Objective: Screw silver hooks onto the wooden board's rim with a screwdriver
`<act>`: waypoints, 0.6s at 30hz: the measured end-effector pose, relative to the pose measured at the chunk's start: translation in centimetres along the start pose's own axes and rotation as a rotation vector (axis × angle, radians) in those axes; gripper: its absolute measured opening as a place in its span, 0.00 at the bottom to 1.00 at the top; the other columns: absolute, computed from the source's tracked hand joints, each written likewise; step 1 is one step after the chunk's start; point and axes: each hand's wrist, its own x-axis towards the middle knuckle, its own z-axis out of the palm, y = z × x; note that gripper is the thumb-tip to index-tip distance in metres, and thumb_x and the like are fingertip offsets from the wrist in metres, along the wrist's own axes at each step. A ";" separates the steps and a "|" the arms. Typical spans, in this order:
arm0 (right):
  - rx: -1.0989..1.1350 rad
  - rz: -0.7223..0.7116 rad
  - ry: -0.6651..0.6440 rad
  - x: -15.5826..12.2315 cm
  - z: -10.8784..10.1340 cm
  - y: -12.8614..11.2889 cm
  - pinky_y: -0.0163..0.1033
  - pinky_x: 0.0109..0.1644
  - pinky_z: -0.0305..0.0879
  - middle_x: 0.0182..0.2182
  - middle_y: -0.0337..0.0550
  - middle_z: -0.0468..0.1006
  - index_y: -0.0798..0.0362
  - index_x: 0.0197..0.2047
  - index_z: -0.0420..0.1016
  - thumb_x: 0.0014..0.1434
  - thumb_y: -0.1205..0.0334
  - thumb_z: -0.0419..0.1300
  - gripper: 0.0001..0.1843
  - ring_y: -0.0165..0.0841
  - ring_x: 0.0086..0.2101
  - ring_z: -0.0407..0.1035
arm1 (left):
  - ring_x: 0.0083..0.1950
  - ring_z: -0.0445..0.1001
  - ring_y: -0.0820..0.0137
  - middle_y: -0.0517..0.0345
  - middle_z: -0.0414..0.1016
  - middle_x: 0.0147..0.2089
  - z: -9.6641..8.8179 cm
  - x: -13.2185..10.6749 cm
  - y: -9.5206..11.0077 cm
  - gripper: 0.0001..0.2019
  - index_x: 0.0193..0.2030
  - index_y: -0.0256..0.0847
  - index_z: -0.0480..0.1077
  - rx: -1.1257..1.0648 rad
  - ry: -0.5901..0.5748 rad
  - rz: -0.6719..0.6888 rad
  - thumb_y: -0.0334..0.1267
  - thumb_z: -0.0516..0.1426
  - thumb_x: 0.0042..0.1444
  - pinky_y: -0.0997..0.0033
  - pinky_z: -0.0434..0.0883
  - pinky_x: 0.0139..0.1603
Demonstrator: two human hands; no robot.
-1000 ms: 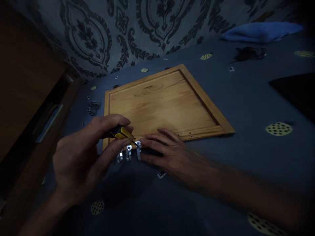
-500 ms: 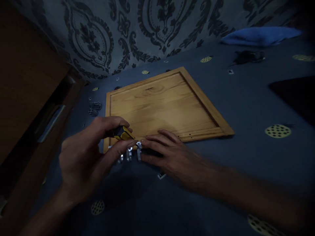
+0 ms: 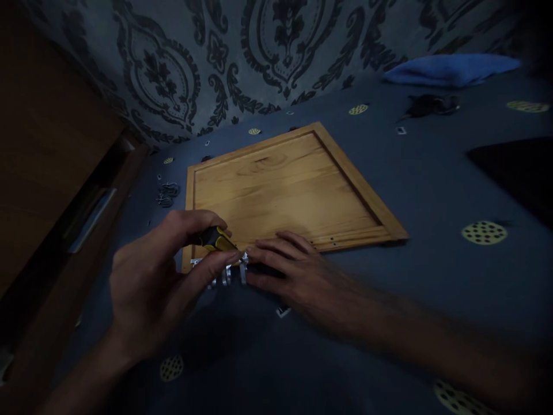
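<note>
A framed wooden panel (image 3: 285,184) lies flat on a blue patterned bedcover (image 3: 432,190). At its near left corner sits a shiny metal bracket (image 3: 227,272) with several prongs hanging over the edge. My left hand (image 3: 159,282) is closed round a yellow and black screwdriver (image 3: 216,237), whose tip points down at the bracket. My right hand (image 3: 294,271) lies with fingers stretched out and pressed on the panel's near edge, fingertips touching the bracket's right end.
Dark wooden furniture (image 3: 47,173) with a metal handle (image 3: 88,219) stands at the left. Small metal parts (image 3: 166,193) lie beside the panel's left side. A blue cloth (image 3: 449,69) and a dark object (image 3: 427,105) lie at the far right. Patterned wallpaper (image 3: 242,52) rises behind.
My left hand has turned slightly on the screwdriver, thumb sliding over the handle. The view has shifted a little; my right hand stays on the bracket.
</note>
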 end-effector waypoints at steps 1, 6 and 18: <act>0.005 -0.004 0.006 0.0 0.0 0.0 0.58 0.69 0.53 0.60 0.48 0.74 0.47 0.62 0.73 0.69 0.69 0.56 0.21 0.43 0.63 0.61 | 0.37 0.82 0.69 0.70 0.82 0.42 0.0 0.0 -0.1 0.09 0.50 0.54 0.72 -0.003 -0.002 0.001 0.44 0.62 0.64 0.67 0.78 0.35; 0.020 -0.010 0.026 0.1 0.0 0.0 0.56 0.68 0.54 0.59 0.48 0.75 0.48 0.61 0.73 0.68 0.71 0.55 0.20 0.41 0.63 0.60 | 0.38 0.81 0.69 0.68 0.81 0.42 0.1 -0.2 -0.3 0.09 0.50 0.53 0.72 -0.010 0.011 -0.007 0.45 0.62 0.64 0.66 0.77 0.36; 0.023 -0.008 0.015 0.1 0.0 0.0 0.58 0.68 0.55 0.60 0.48 0.75 0.48 0.61 0.74 0.67 0.71 0.56 0.21 0.42 0.63 0.60 | 0.33 0.76 0.71 0.67 0.73 0.35 0.3 -0.3 -0.2 0.09 0.43 0.53 0.70 -0.029 0.072 -0.097 0.47 0.64 0.61 0.67 0.77 0.33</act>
